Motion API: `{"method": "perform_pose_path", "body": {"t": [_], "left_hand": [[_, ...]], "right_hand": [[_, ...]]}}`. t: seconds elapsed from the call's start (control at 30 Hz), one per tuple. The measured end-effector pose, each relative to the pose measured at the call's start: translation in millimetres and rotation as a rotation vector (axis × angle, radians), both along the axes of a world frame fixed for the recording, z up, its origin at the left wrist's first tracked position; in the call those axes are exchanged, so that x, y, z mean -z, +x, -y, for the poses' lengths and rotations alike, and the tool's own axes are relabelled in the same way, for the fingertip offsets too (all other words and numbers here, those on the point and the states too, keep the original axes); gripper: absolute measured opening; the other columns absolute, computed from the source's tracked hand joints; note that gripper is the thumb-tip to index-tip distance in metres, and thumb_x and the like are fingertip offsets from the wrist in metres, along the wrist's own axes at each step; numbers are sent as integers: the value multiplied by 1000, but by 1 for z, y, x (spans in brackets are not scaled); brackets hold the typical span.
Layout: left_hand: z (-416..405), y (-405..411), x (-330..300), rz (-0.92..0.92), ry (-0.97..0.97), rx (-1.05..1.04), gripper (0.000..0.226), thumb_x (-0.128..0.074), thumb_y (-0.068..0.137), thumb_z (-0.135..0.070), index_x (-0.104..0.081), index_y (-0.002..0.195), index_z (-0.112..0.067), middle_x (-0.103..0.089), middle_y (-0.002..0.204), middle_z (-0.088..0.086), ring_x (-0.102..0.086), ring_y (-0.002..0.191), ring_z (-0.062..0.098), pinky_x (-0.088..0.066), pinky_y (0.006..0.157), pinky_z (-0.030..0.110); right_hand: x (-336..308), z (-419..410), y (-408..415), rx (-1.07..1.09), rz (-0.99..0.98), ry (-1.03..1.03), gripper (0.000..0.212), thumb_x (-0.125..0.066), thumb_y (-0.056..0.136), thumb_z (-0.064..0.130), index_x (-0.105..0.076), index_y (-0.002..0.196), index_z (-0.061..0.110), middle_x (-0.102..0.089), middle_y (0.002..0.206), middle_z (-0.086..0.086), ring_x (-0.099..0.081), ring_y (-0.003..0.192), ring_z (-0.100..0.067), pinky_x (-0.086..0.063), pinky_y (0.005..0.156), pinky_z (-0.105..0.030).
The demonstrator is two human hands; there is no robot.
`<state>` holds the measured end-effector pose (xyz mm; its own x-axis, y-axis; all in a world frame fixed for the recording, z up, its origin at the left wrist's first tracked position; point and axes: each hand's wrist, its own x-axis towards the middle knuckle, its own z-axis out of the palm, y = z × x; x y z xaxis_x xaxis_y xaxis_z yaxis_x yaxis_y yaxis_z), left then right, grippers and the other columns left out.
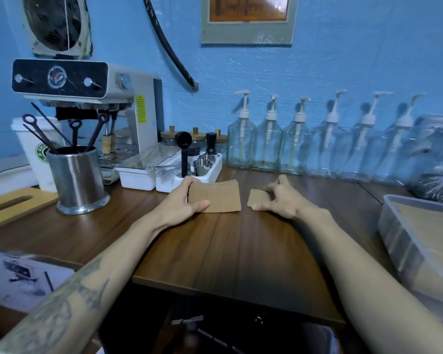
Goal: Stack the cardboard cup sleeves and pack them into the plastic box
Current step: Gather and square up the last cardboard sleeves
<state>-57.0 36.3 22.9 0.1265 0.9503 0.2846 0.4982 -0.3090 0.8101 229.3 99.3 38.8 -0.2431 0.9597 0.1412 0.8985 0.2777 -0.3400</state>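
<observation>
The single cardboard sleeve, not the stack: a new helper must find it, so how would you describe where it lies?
On the wooden table, look just in front of the row of clear pump bottles. The right hand pinches one small flat single sleeve lying there. Unlike the thick stack of sleeves gripped by the left hand beside it, it is one thin piece.

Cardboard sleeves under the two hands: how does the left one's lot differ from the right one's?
The stack of sleeves in the left hand is many layers thick, its edges showing along the top; the single sleeve under the right hand looks like one flat piece. The stack is gripped with fingers curled round its end; the single sleeve lies on the table, pinched at its edge. More of the stack shows. Both are plain brown cardboard.
</observation>
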Motion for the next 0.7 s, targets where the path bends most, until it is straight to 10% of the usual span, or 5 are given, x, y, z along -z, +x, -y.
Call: {"method": "perform_pose_path", "body": {"t": [0.27,0.47,0.7], "left_hand": [[-3,-2,4,-49,38,13,42,-72,88,-28,-44,119,-24,-62,113,0,-61,104,17,-53,91,34],[-9,-4,7,-91,44,54,43,-69,90,-32,-40,121,-24,-61,112,-2,-60,105,16,-51,94,36],[-14,-4,10,-81,8,46,28,-37,101,-50,-39,121,-29,-58,119,-3,-56,112,16,-44,101,39]], "right_hand": [[-28,29,-3,-47,-531,26,20,-78,83,19,-67,99,17,-65,88,5,-60,84,-10,-41,65,-12],[-39,41,-15,-175,-1275,-25,57,-68,85,-8,-48,128,22,-69,94,-8,-68,90,-23,-55,75,-34],[-14,48,-56,-16,-1138,29,20,-66,90,0,-70,106,11,-72,106,-10,-69,93,-21,-59,75,-26]]}}
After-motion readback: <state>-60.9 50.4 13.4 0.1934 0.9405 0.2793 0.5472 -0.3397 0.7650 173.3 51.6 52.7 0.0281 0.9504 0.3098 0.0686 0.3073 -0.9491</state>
